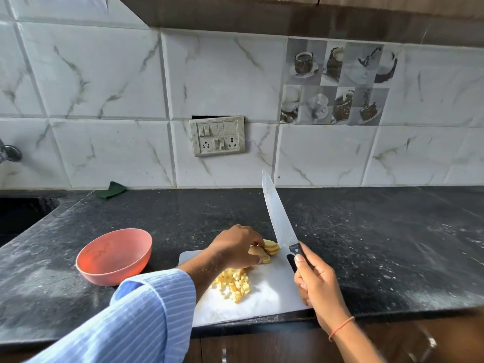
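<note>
One pink bowl (pixel 114 256) sits left of board (pixel 262 302). L hand (pixel 235 246) holds sliced potato (pixel 267 251) at board's far edge, diced pile (pixel 233 284) just nearer. R hand (pixel 315 281) grips knife (pixel 279 216), blade lifted clear. Mid-chop, I'd say; next cut needs blade lowered beside L fingertips, w/ care

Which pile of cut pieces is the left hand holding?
The stack of slices at the far edge of the board; the left hand holds it. The diced pile lies loose nearer the person.
</note>
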Available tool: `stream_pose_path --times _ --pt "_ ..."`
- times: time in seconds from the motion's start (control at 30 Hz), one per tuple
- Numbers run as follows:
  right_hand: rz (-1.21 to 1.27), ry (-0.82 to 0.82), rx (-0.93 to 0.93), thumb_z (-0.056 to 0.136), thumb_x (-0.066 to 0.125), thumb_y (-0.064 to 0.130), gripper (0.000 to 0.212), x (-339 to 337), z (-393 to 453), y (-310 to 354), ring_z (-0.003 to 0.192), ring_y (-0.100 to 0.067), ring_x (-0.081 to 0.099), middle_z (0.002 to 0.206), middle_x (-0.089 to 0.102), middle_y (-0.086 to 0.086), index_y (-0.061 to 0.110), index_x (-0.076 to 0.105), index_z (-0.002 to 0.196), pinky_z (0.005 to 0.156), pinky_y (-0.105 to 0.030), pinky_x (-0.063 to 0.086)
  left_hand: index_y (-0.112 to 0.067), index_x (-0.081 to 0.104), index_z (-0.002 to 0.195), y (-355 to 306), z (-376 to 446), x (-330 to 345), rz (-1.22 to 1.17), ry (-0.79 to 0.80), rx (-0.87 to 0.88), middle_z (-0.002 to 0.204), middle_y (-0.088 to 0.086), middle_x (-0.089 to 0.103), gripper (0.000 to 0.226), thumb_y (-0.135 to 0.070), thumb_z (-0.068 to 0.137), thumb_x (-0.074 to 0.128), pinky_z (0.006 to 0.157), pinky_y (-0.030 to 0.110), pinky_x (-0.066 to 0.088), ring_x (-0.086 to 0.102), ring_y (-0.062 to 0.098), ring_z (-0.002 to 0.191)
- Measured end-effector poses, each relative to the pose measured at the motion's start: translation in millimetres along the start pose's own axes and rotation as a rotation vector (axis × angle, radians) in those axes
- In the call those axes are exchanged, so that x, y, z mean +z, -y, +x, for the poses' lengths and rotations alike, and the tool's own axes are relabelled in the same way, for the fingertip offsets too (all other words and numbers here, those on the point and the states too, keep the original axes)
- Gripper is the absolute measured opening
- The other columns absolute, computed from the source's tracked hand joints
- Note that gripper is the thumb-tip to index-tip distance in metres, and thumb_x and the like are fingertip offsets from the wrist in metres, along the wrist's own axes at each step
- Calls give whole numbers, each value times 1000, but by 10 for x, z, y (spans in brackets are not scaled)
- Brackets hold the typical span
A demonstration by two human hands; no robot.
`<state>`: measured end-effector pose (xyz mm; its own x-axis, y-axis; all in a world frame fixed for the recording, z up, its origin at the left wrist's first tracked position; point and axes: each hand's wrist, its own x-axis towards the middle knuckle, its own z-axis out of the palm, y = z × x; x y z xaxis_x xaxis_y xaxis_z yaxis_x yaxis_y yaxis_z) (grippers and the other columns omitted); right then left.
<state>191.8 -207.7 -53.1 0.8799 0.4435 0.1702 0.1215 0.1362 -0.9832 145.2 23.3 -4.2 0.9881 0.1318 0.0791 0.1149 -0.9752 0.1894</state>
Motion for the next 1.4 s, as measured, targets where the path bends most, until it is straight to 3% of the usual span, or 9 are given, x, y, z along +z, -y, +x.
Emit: stream_pose_path --times 0.17,0.37,0.53,0.67,0.8,0.97,1.07,1.27,1.4 --pt "26 8 6 106 60 29 34 -7 -9 11 57 -15 19 66 25 -3 55 65 127 49 -28 14 -37 72 120 -46 84 -53 31 12 -23 115 -12 69 41 -47 81 80 87 37 59 61 14 111" --pt "17 -1 8 106 61 27 36 -18 -1 -7 54 -13 23 63 31 0 50 61 133 45 -23 19 -41 69 131 1 103 -26 86 52 20 120 -12 63 58 -53 76 84 88 37 59 60 14 111" --pt "18 -3 6 104 61 31 37 -48 -12 2 54 -14 22 65 29 -3 49 57 136 46 -24 18 -41 75 115 30 -17 -72 -41 -37 25 109 -19 62 39 -53 77 77 83 36 60 62 7 101" --pt "25 1 18 104 62 31 36 -41 -13 9 55 -14 21 65 31 -4 47 58 137 46 -25 17 -44 75 94 165 -280 -134 -250 -162 23 100 -26 68 17 -53 80 82 75 13 55 64 -8 91" --pt "31 9 28 104 62 29 35 -27 -21 21 55 -13 23 66 31 -5 45 61 136 45 -25 18 -39 77 114 469 -664 -33 -391 -311 4 104 -24 71 37 -56 82 85 75 15 56 67 -3 93" --pt "-15 13 4 106 60 25 35 2 -51 11 54 -12 22 66 29 -4 43 61 137 43 -24 20 -43 71 106 815 -1354 268 -426 -431 -141 105 -28 67 40 -53 74 91 67 13 48 65 4 90" --pt "-37 9 -9 107 59 22 35 21 -63 13 53 -12 23 67 28 -5 42 60 136 41 -23 21 -41 68 105 917 -1601 375 -460 -439 -210 103 -25 64 45 -52 70 93 70 17 51 62 7 90" --pt "-213 23 -26 107 59 20 42 77 -89 -9 52 -11 27 62 31 2 32 57 148 42 -23 26 -45 59 130 994 -1729 387 -425 -330 -208 117 -26 63 69 -69 71 85 92 13 51 57 -10 112" --pt "-441 86 -42 107 57 25 40 177 -169 111 52 -9 32 57 38 10 35 60 146 49 -25 32 -35 68 133 1071 -1788 390 -496 -362 -196 117 -23 64 66 -60 73 84 92 16 51 61 -3 112"
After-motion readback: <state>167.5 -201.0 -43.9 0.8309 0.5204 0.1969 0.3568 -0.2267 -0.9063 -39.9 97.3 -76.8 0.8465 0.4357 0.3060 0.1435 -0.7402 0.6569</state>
